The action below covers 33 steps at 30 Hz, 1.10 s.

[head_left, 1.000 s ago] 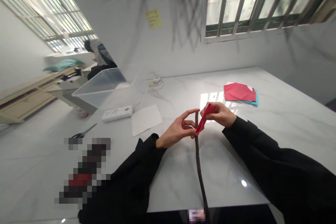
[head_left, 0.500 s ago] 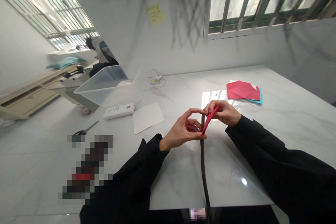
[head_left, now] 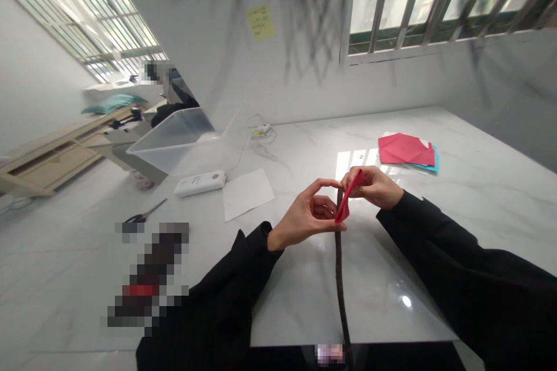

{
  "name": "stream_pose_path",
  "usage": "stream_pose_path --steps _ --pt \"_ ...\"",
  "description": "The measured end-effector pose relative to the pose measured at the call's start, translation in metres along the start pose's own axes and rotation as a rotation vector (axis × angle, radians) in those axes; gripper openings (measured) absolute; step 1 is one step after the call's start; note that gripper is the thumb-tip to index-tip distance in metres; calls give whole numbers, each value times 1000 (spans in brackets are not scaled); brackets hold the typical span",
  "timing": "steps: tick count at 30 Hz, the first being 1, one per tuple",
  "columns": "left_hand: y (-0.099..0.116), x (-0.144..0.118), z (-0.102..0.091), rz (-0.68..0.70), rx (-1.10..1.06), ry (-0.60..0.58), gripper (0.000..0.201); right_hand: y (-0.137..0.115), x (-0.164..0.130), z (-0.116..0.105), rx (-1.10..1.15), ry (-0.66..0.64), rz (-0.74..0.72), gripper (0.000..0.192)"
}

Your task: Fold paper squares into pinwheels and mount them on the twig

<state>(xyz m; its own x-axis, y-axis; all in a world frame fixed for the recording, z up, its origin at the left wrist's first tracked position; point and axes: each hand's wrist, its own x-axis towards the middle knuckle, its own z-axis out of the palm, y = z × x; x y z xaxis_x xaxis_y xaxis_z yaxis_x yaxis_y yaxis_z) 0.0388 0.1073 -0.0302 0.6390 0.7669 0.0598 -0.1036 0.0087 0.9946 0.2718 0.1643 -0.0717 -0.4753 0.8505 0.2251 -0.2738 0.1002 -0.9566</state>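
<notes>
A thin, dark, rough twig rises from the near edge of the glossy white marble table. At the twig's top the left hand pinches it with a folded red paper strip, forefinger arched open. The right hand pinches the strip's upper end, fingers curled together. Flat red sheets lie beyond the twig, to the right.

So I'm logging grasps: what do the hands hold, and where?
Left hand pinches the dark stick near its top; right hand holds the red paper's upper end.
</notes>
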Motion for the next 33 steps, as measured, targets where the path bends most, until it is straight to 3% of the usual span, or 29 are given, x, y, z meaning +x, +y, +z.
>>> stream_pose_path --steps 24,33 --pt "4 -3 2 -23 -17 -7 75 -8 -1 7 37 -15 -37 29" --pt "-2 -2 -1 1 26 19 76 -9 -3 5 -65 29 48 35"
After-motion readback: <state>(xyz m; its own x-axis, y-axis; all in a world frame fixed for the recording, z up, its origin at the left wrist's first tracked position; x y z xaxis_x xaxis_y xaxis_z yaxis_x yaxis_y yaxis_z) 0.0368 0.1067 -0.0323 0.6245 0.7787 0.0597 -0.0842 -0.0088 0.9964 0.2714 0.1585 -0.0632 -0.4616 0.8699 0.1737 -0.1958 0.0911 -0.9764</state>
